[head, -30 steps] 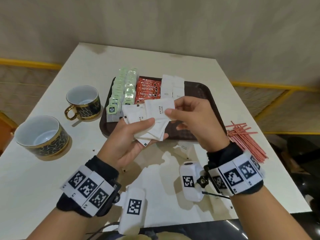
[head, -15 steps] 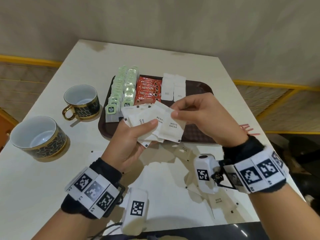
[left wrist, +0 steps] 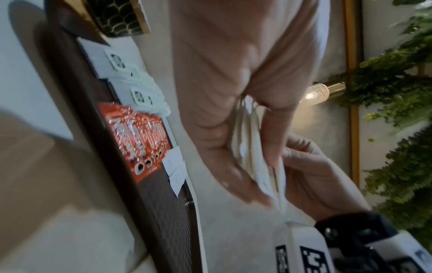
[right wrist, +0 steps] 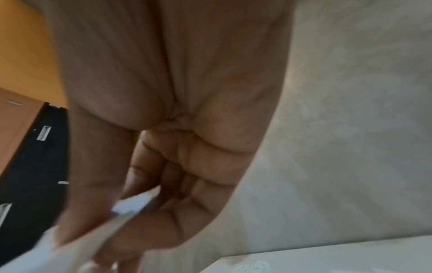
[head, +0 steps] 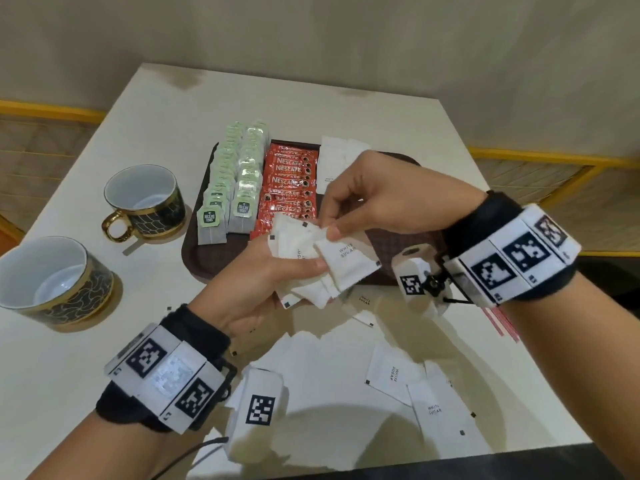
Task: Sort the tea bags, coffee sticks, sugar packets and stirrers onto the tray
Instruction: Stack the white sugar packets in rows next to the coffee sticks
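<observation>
Sugar packets [head: 311,268], fanned in our left hand [head: 256,282] above the tray's [head: 194,258] near edge, get squared as our right hand [head: 377,199] pinches one (others still litter the table), next needing placement beside the coffee sticks [head: 291,181].

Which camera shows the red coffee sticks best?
The head view: the Nescafe coffee sticks lie in a neat row on the brown tray, labels readable. The left wrist view shows them sideways and blurry. The right wrist view shows none.
</observation>
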A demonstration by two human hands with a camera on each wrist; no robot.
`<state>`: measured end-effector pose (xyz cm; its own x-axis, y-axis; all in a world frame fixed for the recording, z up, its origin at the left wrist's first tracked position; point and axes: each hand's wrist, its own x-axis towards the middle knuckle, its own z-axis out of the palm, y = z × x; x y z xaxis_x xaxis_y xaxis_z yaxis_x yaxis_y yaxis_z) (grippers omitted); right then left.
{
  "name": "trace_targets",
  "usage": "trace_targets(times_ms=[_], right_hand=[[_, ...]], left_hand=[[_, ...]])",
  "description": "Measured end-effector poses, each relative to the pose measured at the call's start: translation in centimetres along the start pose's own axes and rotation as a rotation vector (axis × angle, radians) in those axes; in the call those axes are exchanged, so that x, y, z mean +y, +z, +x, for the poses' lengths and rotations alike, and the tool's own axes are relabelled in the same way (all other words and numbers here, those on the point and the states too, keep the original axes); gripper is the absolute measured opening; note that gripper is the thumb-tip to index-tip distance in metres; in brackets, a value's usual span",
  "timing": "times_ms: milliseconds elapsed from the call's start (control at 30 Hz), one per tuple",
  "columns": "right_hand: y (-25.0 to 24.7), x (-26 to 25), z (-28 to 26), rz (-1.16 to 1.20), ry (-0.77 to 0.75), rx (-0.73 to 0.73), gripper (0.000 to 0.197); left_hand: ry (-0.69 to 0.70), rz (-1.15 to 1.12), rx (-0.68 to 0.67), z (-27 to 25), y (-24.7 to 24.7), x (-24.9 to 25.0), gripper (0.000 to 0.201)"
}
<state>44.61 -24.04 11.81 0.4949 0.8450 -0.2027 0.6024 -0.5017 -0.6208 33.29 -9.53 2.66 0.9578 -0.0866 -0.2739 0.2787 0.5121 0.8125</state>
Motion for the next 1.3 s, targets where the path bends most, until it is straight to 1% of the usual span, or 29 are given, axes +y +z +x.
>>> trace_targets(times_ms=[33, 67, 133, 167, 200, 233, 300, 333, 400, 467, 567, 633, 700, 733, 767, 833, 867, 933, 1033, 1100, 1167, 1233, 1300], right_hand=[[0.1, 0.3, 0.0, 0.039, -0.004, 0.083, 0.007], [0.2, 0.8, -0.3, 0.110, 0.010, 0.206, 0.009], [0.9, 2.0, -1.4, 0.362, 0.082, 0.479, 0.010], [1.6, 2.6, -2.0, 0.522, 0.131, 0.575, 0.010], [2.6, 2.8, -2.6, 0.675, 0.184, 0.621, 0.010], [3.8, 2.8, -3.0, 0.803, 0.238, 0.624, 0.012], [6.4, 2.1, -3.2, 0.996, 0.301, 0.566, 0.015], [7.6, 1.6, -2.9, 1.054, 0.306, 0.555, 0.014], [9.3, 0.9, -2.0, 1.080, 0.294, 0.604, 0.011], [10.2, 0.7, -1.2, 1.004, 0.288, 0.689, 0.011], [9.7, 1.5, -1.0, 0.867, 0.281, 0.704, 0.010], [8.0, 3.1, -1.1, 0.743, 0.298, 0.697, 0.008], [4.9, 5.6, -0.6, 0.528, 0.325, 0.700, 0.007], [3.1, 6.9, -0.1, 0.350, 0.343, 0.670, 0.007], [1.3, 8.0, 0.6, 0.150, 0.362, 0.599, 0.007], [-1.7, 9.3, 2.8, -0.176, 0.373, 0.387, 0.007], [-2.6, 9.7, 4.1, -0.273, 0.358, 0.287, 0.005], [-3.7, 10.1, 7.1, -0.411, 0.307, 0.136, 0.006], [-4.2, 10.6, 11.1, -0.504, 0.259, -0.026, 0.002], [-4.1, 11.2, 13.1, -0.535, 0.252, -0.104, 0.006], [-3.9, 11.9, 14.5, -0.551, 0.250, -0.130, 0.002], [-3.7, 12.5, 15.4, -0.558, 0.255, -0.119, 0.011], [-3.6, 12.9, 15.8, -0.557, 0.265, -0.095, 0.012]], left_hand=[[0.029, -0.030, 0.033, 0.1, 0.0, -0.1, 0.053], [0.064, -0.072, 0.080, 0.1, -0.1, -0.1, 0.053], [0.132, -0.178, 0.186, 0.3, -0.4, 0.0, 0.050], [0.167, -0.229, 0.219, 0.3, -0.6, 0.0, 0.046], [0.197, -0.274, 0.239, 0.4, -0.5, 0.1, 0.041], [0.219, -0.307, 0.248, 0.4, -0.3, 0.1, 0.038], [0.241, -0.320, 0.252, 0.5, 0.3, 0.1, 0.036], [0.248, -0.308, 0.253, 0.6, 0.7, -0.1, 0.034], [0.248, -0.277, 0.267, 0.6, 1.1, -0.6, 0.030], [0.247, -0.250, 0.273, 0.4, 1.4, -1.2, 0.030], [0.226, -0.237, 0.259, 0.1, 1.2, -1.3, 0.035], [0.196, -0.222, 0.267, 0.0, 0.3, -1.2, 0.034], [0.171, -0.198, 0.311, -0.2, -0.9, -1.1, 0.034], [0.162, -0.190, 0.338, -0.3, -1.5, -1.1, 0.037], [0.152, -0.182, 0.359, -0.4, -2.0, -1.1, 0.040], [0.132, -0.147, 0.378, -0.7, -2.4, -1.0, 0.041], [0.125, -0.125, 0.379, -0.8, -2.5, -1.0, 0.041], [0.118, -0.096, 0.388, -0.8, -2.9, -0.8, 0.041], [0.128, -0.083, 0.421, -0.8, -3.5, -0.6, 0.043], [0.136, -0.068, 0.438, -0.8, -3.7, -0.5, 0.040], [0.135, -0.065, 0.451, -0.8, -3.9, -0.5, 0.039], [0.122, -0.053, 0.467, -0.7, -4.2, -0.6, 0.037], [0.114, -0.052, 0.493, -0.6, -4.4, -0.8, 0.036]])
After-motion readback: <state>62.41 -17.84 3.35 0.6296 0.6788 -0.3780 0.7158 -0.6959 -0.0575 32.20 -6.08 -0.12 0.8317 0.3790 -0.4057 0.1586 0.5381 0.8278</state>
